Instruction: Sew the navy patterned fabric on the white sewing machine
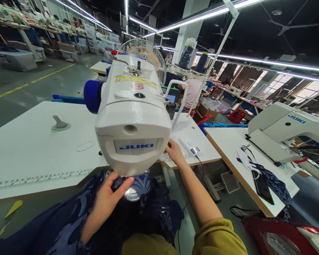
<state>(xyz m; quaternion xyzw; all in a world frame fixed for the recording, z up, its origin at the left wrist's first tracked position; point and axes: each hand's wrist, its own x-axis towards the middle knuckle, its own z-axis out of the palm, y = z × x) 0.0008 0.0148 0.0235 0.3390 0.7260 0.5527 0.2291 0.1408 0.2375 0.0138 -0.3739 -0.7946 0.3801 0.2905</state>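
In front of me stands a white JUKI sewing machine [133, 113] with a blue handwheel [92, 96]. My left hand [110, 198] grips navy patterned fabric [142, 186] below the machine's near end, thumb lying over the cloth. A shiny round metal part [132, 194] shows beside the thumb, under the fabric. More of the dark cloth hangs over my lap and down to the left. My right hand [173, 152] is at the machine's lower right side, fingers curled. Its fingertips are partly hidden behind the machine, so what they hold, if anything, cannot be seen.
The white table [42, 141] carries a printed ruler strip, a coil of cord [60, 126] and a small control box [189, 147] with a cable. At right, another JUKI machine [289, 131] shares a table with a phone [262, 187]. A fan [143, 53] and thread cones stand behind.
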